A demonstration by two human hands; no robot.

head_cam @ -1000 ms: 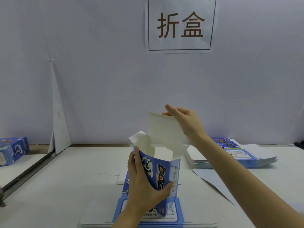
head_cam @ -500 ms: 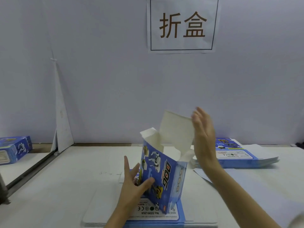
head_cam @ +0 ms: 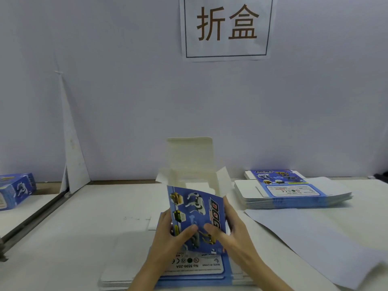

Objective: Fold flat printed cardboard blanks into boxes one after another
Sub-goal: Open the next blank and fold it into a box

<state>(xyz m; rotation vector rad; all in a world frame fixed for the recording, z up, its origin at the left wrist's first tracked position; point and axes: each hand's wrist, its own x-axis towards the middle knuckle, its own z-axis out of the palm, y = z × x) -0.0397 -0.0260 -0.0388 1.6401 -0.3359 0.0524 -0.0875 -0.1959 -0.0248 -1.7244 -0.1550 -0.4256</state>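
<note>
A blue printed box (head_cam: 196, 208) marked DOG stands opened up in front of me, its white lid flap (head_cam: 191, 154) upright and two side flaps spread. My left hand (head_cam: 170, 238) grips its left side, thumb on the printed front. My right hand (head_cam: 228, 232) grips the right side, thumb also on the front. Beneath the box lies a stack of flat blanks (head_cam: 189, 271).
A second stack of flat blanks (head_cam: 294, 192) lies at the right rear, with a loose white sheet (head_cam: 310, 238) in front of it. A finished blue box (head_cam: 14, 191) rests at the far left beyond a metal rail (head_cam: 33, 219). A paper sign (head_cam: 226, 26) hangs on the wall.
My right hand left the raised lid flap and came down onto the box's right side. The box turned its printed front toward me and the lid flap now stands straight up.
</note>
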